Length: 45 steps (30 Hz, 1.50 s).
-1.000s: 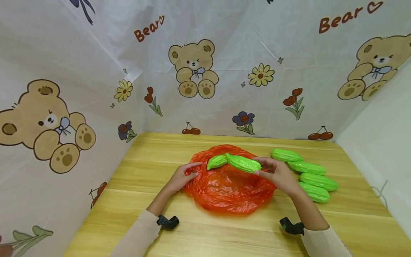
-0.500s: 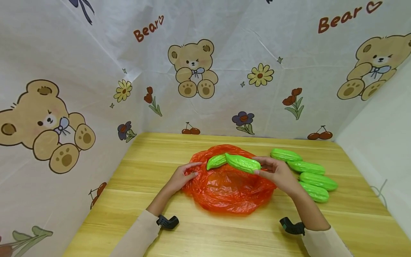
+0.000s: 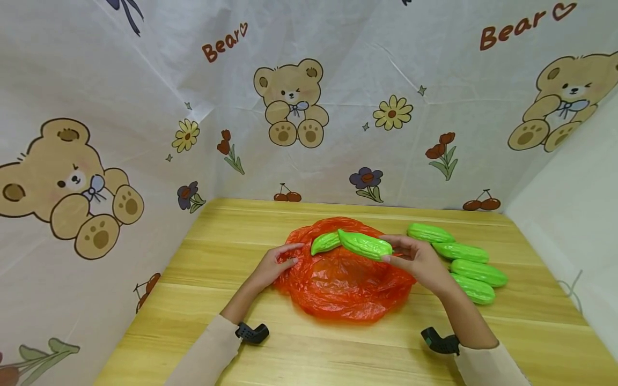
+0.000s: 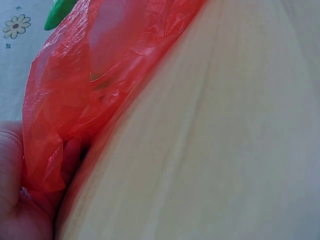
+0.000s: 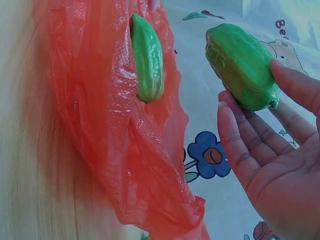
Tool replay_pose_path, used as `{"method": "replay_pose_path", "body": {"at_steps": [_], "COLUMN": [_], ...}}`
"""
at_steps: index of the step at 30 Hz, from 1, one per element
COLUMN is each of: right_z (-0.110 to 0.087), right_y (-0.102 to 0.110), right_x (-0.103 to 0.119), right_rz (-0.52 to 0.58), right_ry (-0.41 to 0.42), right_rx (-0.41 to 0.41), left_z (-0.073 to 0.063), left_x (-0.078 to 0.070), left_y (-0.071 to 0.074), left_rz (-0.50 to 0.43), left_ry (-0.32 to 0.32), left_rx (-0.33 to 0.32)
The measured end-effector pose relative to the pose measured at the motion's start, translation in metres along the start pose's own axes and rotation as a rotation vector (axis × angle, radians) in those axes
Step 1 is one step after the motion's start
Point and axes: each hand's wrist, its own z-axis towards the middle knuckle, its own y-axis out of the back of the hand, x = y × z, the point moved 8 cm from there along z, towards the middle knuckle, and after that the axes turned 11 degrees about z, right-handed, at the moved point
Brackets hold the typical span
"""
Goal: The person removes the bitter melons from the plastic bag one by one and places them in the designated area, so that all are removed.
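A thin red plastic bag [image 3: 347, 300] lies spread on the table with its mouth facing up. Around the bag's left edge my left hand [image 3: 271, 266] curls thumb and fingers; in the left wrist view red plastic [image 4: 47, 165] drapes over part of them. My right hand [image 3: 419, 264] pinches a bright green bitter melon [image 3: 367, 246] by its right end, over the bag's mouth. The right wrist view shows this bitter melon [image 5: 240, 65] between thumb and fingertips. A second bitter melon [image 3: 324, 244] sits at the bag's far inner side, partly covered by the held one in the head view.
Several more green bitter melons [image 3: 478, 272] lie in a staggered row on the wooden table [image 3: 309, 354], right of my right hand. A white cloth [image 3: 338, 48] printed with bears stands behind and to the left. A pale wall [image 3: 574, 203] bounds the right.
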Motion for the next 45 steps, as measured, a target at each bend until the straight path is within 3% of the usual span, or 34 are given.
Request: {"method": "replay_pose_path", "body": {"at_steps": [13, 18, 31, 45], "right_z": [-0.004, -0.013, -0.019, -0.028], "right_y": [0.000, 0.001, 0.003, 0.007], "right_x": [0.001, -0.004, -0.004, 0.005], "right_rz": [-0.017, -0.021, -0.050, -0.070], "right_ry": [0.000, -0.005, 0.039, 0.020], "right_rx": [0.011, 0.004, 0.013, 0.000], "left_z": [0.002, 0.001, -0.006, -0.002], "left_x": [-0.004, -0.003, 0.004, -0.002], "left_y": [-0.005, -0.009, -0.010, -0.001], "left_rz": [-0.036, -0.030, -0.035, -0.033], "left_ry": [-0.016, 0.000, 0.036, -0.002], "left_rx": [0.012, 0.036, 0.023, 0.019]}}
